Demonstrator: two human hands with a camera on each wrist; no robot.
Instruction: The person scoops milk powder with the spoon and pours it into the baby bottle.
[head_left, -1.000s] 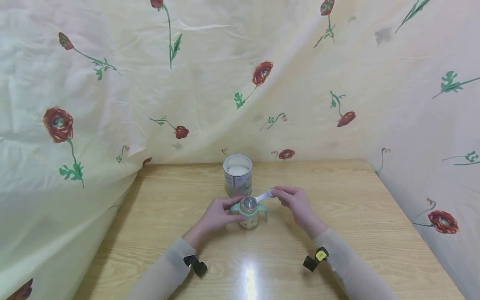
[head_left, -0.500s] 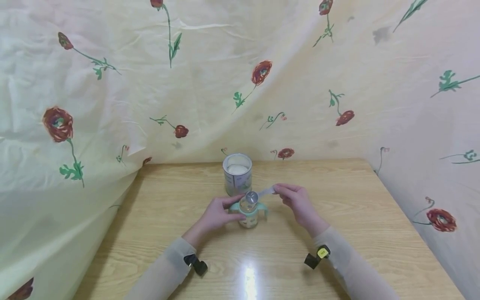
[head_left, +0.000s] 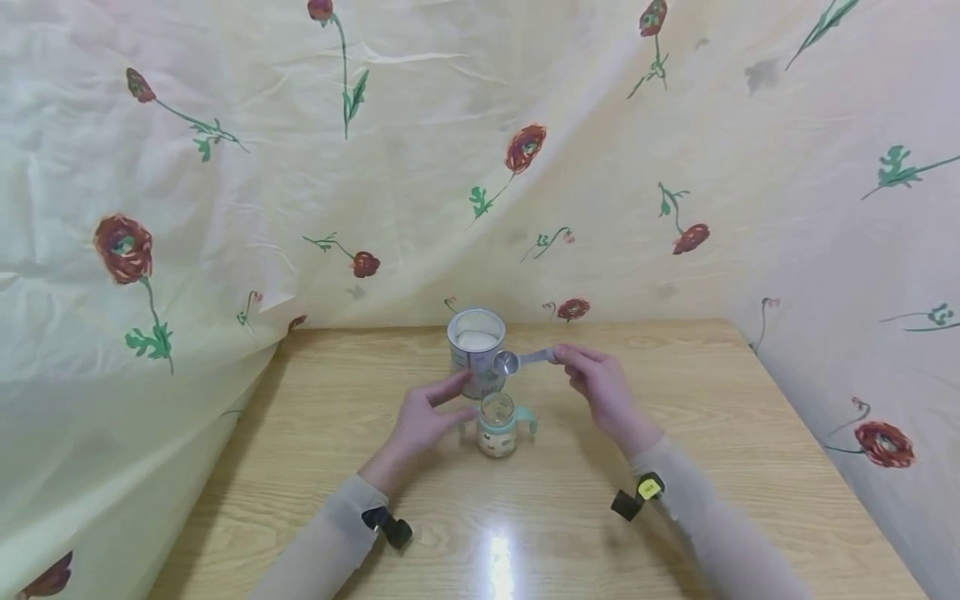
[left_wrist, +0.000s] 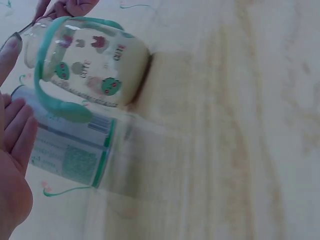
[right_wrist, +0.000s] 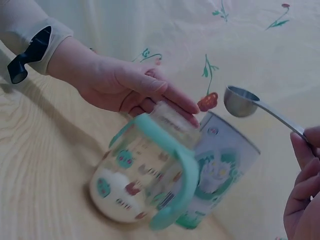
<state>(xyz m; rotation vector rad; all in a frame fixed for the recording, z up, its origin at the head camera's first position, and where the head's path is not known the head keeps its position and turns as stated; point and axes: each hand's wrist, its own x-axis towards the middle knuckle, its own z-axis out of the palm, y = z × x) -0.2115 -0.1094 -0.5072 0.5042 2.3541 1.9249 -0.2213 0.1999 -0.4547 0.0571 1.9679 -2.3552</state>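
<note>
My right hand (head_left: 603, 392) pinches the end of a metal measuring spoon (right_wrist: 239, 105) by its handle. The spoon's bowl looks empty and is held in front of the tin's upper side in the head view. A clear baby bottle (head_left: 497, 439) with mint green handles and cartoon prints stands uncapped on the table, whitish powder at its bottom (right_wrist: 112, 200). Just left of it is my left hand (head_left: 422, 418), thumb and fingers spread, gripping nothing. Its fingertips overlap the tin (left_wrist: 70, 150) in the head view. White powder (head_left: 476, 340) shows inside the open tin, which stands behind the bottle.
The wooden table (head_left: 337, 375) carries the bottle and tin. A cream cloth (head_left: 420, 167) with red flowers hangs behind it and along both sides. Each sleeve has a small black camera (head_left: 393, 529) strapped near the wrist.
The spoon has lifted from the bottle's mouth and moved back toward the tin with my right hand. My left hand has let go of the bottle and drawn slightly left, its fingers spreading.
</note>
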